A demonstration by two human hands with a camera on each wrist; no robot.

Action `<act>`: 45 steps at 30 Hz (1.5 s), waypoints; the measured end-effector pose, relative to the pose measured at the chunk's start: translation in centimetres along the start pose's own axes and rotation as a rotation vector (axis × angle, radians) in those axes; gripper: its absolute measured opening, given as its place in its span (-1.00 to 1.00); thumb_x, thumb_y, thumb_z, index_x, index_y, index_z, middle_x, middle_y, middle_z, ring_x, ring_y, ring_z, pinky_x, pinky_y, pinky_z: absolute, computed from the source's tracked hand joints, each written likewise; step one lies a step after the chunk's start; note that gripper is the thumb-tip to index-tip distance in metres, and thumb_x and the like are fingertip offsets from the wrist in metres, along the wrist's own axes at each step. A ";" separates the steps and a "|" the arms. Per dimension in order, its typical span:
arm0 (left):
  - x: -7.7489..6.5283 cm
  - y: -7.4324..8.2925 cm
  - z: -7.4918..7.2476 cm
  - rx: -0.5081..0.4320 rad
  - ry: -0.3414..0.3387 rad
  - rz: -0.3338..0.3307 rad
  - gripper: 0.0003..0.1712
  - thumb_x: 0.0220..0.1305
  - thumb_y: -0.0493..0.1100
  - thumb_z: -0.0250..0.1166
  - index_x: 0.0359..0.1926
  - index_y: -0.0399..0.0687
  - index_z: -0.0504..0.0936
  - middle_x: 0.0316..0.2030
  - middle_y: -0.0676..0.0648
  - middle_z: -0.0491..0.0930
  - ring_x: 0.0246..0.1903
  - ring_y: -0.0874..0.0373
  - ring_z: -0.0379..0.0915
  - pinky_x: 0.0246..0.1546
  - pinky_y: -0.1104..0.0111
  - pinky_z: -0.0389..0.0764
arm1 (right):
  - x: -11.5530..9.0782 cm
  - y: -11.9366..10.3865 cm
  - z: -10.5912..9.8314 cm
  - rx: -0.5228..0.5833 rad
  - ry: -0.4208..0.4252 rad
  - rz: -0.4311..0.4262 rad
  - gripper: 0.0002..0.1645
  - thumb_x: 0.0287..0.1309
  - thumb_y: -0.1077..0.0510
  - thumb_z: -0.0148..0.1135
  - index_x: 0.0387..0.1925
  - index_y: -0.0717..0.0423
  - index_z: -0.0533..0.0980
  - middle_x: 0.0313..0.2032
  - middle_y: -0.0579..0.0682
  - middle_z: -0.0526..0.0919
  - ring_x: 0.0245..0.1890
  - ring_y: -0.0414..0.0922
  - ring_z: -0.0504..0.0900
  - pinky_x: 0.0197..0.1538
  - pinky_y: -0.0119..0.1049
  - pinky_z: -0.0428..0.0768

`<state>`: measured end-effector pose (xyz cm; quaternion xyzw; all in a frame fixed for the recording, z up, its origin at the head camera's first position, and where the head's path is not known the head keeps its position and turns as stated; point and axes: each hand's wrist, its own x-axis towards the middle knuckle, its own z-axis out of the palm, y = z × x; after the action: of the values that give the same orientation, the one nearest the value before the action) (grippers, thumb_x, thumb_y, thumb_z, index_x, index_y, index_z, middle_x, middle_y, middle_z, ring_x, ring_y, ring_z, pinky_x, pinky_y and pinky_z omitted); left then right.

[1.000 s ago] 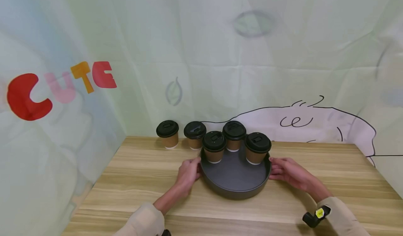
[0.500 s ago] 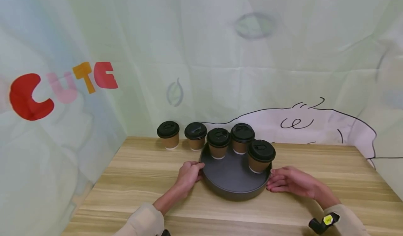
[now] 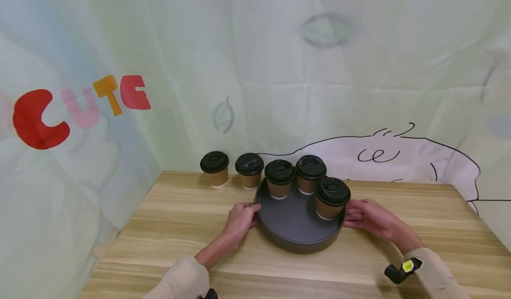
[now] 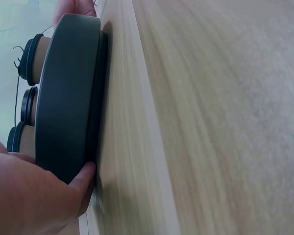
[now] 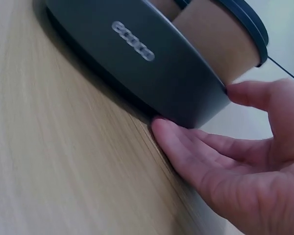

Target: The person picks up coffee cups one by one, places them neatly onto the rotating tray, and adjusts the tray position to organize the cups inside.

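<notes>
A round dark-grey tray (image 3: 293, 230) with a raised wall sits on the table, bearing three brown paper coffee cups with black lids: a left cup (image 3: 279, 188), a back cup (image 3: 307, 184) and a right cup (image 3: 329, 209). My left hand (image 3: 238, 220) grips the tray's left side, thumb over the rim and fingers low on the wall in the left wrist view. On the opposite side my right hand (image 3: 371, 218) holds the wall, its thumb (image 5: 250, 94) at the rim beside the right cup and fingertips at the base. Pale lettering shows on the wall in the right wrist view.
Two more lidded cups stand on the wooden table (image 3: 179, 219) left of the tray: a far-left cup (image 3: 216, 177) and a nearer cup (image 3: 250, 180), close beside the tray's rim. A printed curtain (image 3: 263, 90) hangs right behind the table's back edge.
The tray has turned clockwise, its cups shifting round to the right and the right cup coming nearer. My right hand moved nearer along the wall, then back away; my left hand stayed nearly put.
</notes>
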<state>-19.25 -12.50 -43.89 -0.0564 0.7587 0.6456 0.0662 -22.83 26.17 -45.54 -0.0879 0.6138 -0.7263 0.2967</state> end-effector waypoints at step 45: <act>2.8 -0.4 -5.3 0.395 0.449 0.176 -0.07 0.12 0.15 0.51 0.25 -0.41 0.34 0.14 -0.36 0.32 0.12 -0.22 0.29 0.16 -0.03 0.43 | -0.5 0.7 0.1 0.054 -0.142 -0.066 -0.47 0.64 0.27 -0.30 -0.01 0.16 0.68 -0.02 0.14 0.76 0.04 -0.06 0.72 0.24 -0.09 0.60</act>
<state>-22.14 -17.79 -43.91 -0.1176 0.8671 0.4605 -0.1494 -22.16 26.28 -46.08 -0.1510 0.5682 -0.7440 0.3176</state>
